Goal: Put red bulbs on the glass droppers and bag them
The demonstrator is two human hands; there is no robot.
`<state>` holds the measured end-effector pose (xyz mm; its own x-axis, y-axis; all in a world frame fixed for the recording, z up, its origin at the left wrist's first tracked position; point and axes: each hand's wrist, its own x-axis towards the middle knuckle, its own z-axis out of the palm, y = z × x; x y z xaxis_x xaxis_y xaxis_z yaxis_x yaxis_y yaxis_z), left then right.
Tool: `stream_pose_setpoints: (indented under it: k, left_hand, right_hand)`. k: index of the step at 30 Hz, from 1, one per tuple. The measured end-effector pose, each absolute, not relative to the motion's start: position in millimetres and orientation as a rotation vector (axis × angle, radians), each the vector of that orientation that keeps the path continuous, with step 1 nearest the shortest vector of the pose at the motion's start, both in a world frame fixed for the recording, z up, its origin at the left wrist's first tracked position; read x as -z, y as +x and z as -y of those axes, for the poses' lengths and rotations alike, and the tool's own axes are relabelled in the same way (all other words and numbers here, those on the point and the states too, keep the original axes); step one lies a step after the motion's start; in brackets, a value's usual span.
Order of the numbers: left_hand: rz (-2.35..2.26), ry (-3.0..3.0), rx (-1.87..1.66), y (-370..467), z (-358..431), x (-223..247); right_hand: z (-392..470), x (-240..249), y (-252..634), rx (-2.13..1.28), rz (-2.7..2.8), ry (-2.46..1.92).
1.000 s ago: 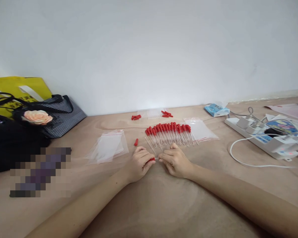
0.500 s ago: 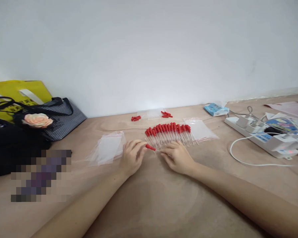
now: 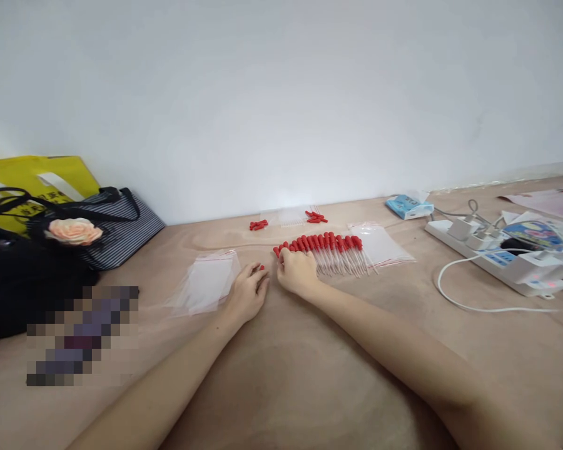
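A row of clear droppers with red bulbs (image 3: 326,244) lies fanned out at the middle of the table. Over the row's left end is my right hand (image 3: 296,270), its fingers closed by the red bulbs; what they grip is hidden. My left hand (image 3: 249,291) rests low beside the plastic bags, thumb and fingers bent round a small red piece (image 3: 262,268) that shows between the fingertips. Flat clear zip bags (image 3: 209,282) lie just left of my left hand. Another stack of zip bags (image 3: 382,244) sits at the right end of the row.
Two small red piles (image 3: 258,225) (image 3: 316,217) lie by the wall. At the left are a striped bag (image 3: 122,231), a yellow bag (image 3: 37,178) and a pixelated object (image 3: 84,334). A tissue pack (image 3: 409,207) and a power strip with cables (image 3: 492,256) are at the right.
My right hand has moved left and forward, away from my left hand, onto the left end of the row. The red piece in my left hand now shows less.
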<state>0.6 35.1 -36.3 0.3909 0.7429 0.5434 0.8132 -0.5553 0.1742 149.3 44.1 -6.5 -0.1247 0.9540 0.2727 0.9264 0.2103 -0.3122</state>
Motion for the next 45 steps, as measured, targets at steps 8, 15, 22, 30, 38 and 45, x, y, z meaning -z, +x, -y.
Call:
stream_pose_setpoints:
  k: [8, 15, 22, 30, 38, 45]
  left_hand:
    - [1.439, -2.573, 0.98, 0.1, -38.8, 33.7]
    - [1.523, -2.53, 0.973, -0.8, -39.9, 35.8]
    - [1.487, -2.576, 0.929, -1.4, -41.5, 37.4]
    - [1.457, -2.511, 1.013, -1.6, -40.7, 37.2]
    - [1.409, -2.595, 0.996, 0.4, -39.1, 34.5]
    - [1.374, -2.768, 0.852, 4.1, -37.5, 29.6]
  right_hand:
    - [-47.9, 10.6, 144.7, -0.13, 2.097, -1.802]
    - [-31.6, 0.5, 154.8, -0.252, 2.122, -1.813]
    - [-5.7, -3.8, 164.7, -0.393, 2.185, -1.802]
    - [10.3, -3.6, 183.6, -0.55, 2.127, -1.747]
    - [16.5, -14.4, 219.5, -0.747, 2.233, -1.758]
    - [10.7, 2.3, 200.8, -0.495, 2.213, -1.72]
